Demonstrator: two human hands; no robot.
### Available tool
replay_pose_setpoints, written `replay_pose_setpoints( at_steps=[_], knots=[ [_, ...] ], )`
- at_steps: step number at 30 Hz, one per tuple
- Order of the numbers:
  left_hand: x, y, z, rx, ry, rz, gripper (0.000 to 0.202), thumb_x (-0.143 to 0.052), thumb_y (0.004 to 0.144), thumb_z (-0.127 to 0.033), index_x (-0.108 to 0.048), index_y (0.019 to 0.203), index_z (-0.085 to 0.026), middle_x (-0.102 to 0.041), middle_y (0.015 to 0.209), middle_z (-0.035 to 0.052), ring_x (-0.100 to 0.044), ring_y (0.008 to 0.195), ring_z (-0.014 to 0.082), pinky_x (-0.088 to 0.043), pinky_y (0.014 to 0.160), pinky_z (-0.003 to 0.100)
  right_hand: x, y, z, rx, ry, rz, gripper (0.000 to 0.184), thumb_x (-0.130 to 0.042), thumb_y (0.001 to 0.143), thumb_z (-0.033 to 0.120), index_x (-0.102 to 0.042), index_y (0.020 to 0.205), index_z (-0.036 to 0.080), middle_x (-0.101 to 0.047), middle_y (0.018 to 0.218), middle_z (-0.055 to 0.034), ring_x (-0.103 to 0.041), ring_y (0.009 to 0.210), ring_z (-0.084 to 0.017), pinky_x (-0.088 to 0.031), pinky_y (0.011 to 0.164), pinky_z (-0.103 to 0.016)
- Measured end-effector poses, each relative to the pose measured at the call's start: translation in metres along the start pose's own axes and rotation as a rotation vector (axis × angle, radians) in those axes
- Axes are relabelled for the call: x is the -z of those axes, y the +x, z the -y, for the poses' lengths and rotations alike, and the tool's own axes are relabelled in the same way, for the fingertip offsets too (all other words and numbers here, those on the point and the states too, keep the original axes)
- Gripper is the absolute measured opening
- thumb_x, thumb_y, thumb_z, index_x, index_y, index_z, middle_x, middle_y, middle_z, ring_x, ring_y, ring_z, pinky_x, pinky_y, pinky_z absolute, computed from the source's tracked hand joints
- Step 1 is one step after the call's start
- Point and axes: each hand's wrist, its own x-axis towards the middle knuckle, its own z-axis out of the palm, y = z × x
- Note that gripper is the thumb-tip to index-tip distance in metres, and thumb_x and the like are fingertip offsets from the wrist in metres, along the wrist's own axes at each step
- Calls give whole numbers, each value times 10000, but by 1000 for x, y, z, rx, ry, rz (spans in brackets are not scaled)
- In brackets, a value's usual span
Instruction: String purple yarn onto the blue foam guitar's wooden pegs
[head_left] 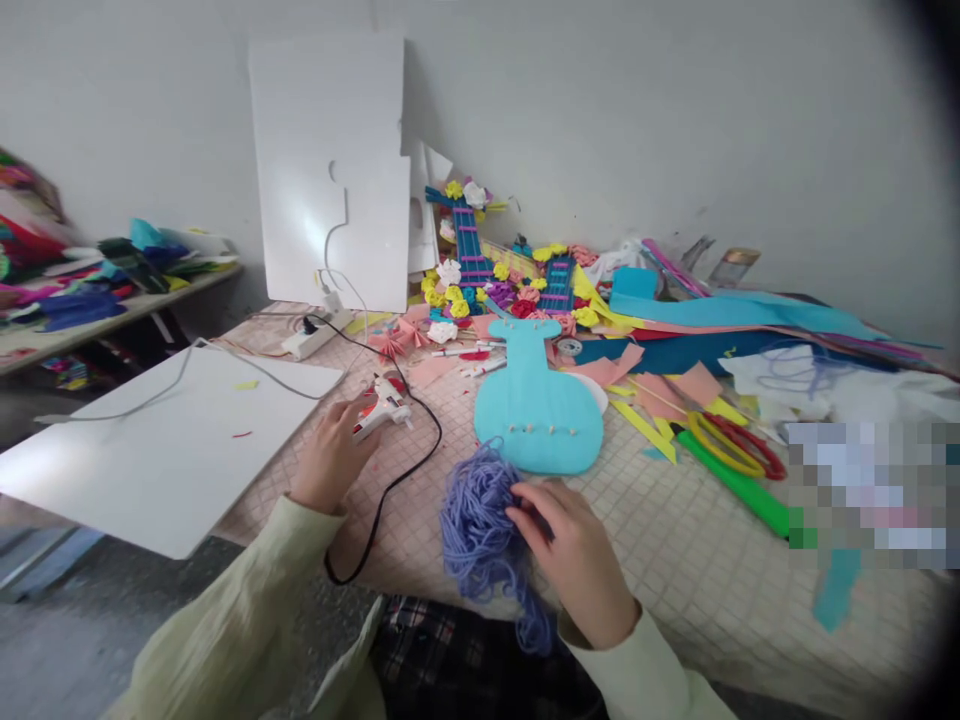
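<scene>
Purple yarn lies in a loose heap near the front edge of the desk, just left of the right hand, with some strands trailing down over the edge.

At the far left, a second desk carries a jumble of coloured materials. Next comes a flat white board, its near corner sticking out past the desk's edge and a grey cable lying across it. Behind, a tall white board leans upright against the wall, with a white power strip at its foot.

The left hand is half curled at a white glue gun, touching its near end; I cannot tell whether the fingers have closed on it. A black cord curves around to the right of the gun and down towards the front edge.

Further right is the yarn, its top strands meeting the lower left edge of a light-blue cutout with a rounded body, narrow neck and a row of small pegs. Bright paper flowers stand behind. The right hand's thumb and forefinger are almost together against the yarn's right side; whether they pinch any strands I cannot tell.

Rightmost lie blue strips, a yellow handle, a red handle and a long green object.
</scene>
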Motion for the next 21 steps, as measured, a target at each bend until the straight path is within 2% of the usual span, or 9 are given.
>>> replay_pose_setpoints(
  at_steps=[3,5,8,12,17,21],
  knots=[
    [-8,10,17,16,31,96,455,-509,750,-284,-526,1193,-180,-611,993,119,-567,908,267,-427,819,363,-1,-1,0,22,1,0,143,-474,870,232,-588,940,180,-619,838,-61,-564,782,-187,-473,713,-344],
    [-11,13,23,23,16,108,432,-491,763,-310,-545,1174,-190,-629,952,100,-575,885,249,-428,813,334,0,-1,-1,37,12,0,148,-459,874,222,-588,935,182,-625,841,-60,-572,788,-186,-476,711,-341],
    [-9,14,32,77,-5,94,417,-467,774,-376,-573,1125,-177,-648,942,87,-585,857,224,-436,769,286,1,-2,-2,46,33,-6,153,-452,873,208,-583,948,185,-630,849,-58,-583,797,-182,-482,713,-335],
    [-4,13,47,226,-15,50,428,-376,801,-427,-601,1031,-144,-671,797,64,-590,642,177,-432,604,249,3,-2,-2,47,53,-6,146,-458,869,198,-579,950,188,-630,864,-55,-586,804,-177,-487,724,-332],
    [-5,10,61,296,-7,14,459,-319,817,-422,-591,1039,-127,-673,810,81,-599,696,190,-422,620,245,5,0,0,39,59,-1,150,-450,873,207,-588,931,187,-631,859,-58,-588,788,-176,-494,713,-335],
    [-6,9,61,286,1,35,440,-378,792,-444,-580,1052,-152,-663,766,62,-584,660,186,-412,598,237,5,0,0,29,75,2,139,-459,868,201,-583,929,190,-629,845,-53,-588,784,-178,-495,716,-338]
  ],
)
